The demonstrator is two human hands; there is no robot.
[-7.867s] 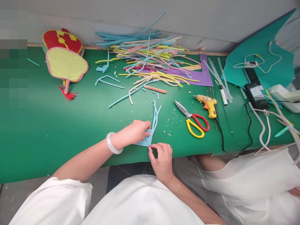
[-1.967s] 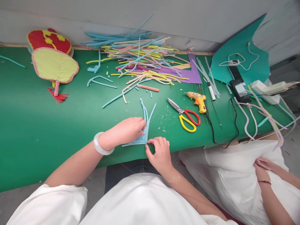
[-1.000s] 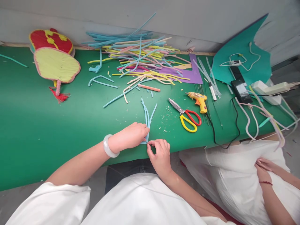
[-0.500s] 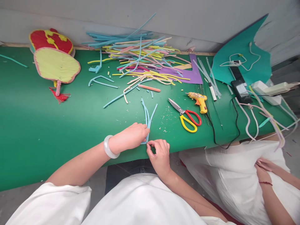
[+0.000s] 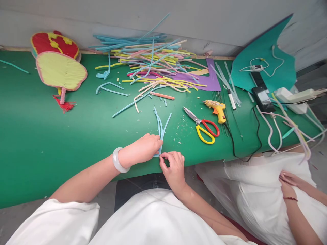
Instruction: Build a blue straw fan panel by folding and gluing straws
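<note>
A bundle of light blue strips [image 5: 160,126] lies on the green table [image 5: 51,136] near its front edge, its free ends fanning away from me. My left hand [image 5: 143,149], with a white bangle on the wrist, covers and presses down the near part of the bundle, fingers curled over it. My right hand [image 5: 172,166] pinches the near end of the blue strips at the table's edge between thumb and forefinger.
A heap of coloured strips [image 5: 153,64] lies at the back, with purple sheet [image 5: 209,80]. Scissors [image 5: 203,127] and a yellow glue gun [image 5: 217,109] lie to the right, with cables and a phone [image 5: 260,97]. Two woven fans [image 5: 60,69] lie far left. Another person in white [image 5: 268,194] sits at my right.
Over the last second almost nothing moves; both hands stay on the blue strips. Since two seconds ago my left hand has slid right, covering more of the bundle.
</note>
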